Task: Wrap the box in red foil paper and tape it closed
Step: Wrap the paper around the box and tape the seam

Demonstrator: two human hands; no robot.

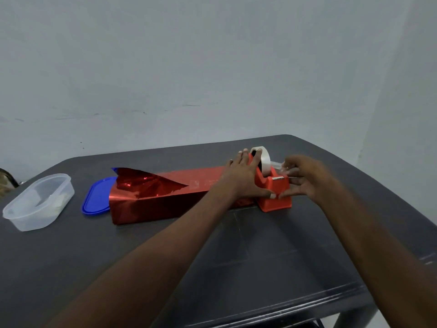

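Note:
A long box wrapped in red foil paper (pixel 165 195) lies across the dark table (pixel 212 256), and a loose foil flap (pixel 146 181) stands up at its left end. An orange-red tape dispenser (pixel 275 192) with a white tape roll (pixel 263 159) sits at the box's right end. My left hand (pixel 246 176) holds the dispenser's left side, fingers over the top and thumb on its front. My right hand (pixel 300 178) pinches a strip of clear tape (pixel 279 165) pulled from the roll, just right of the cutter.
A clear plastic container (pixel 37 202) stands at the table's left side. Its blue lid (pixel 97 197) lies flat between the container and the box, partly under the foil. A pale wall rises behind the table. The table's front edge (pixel 283 311) is near me.

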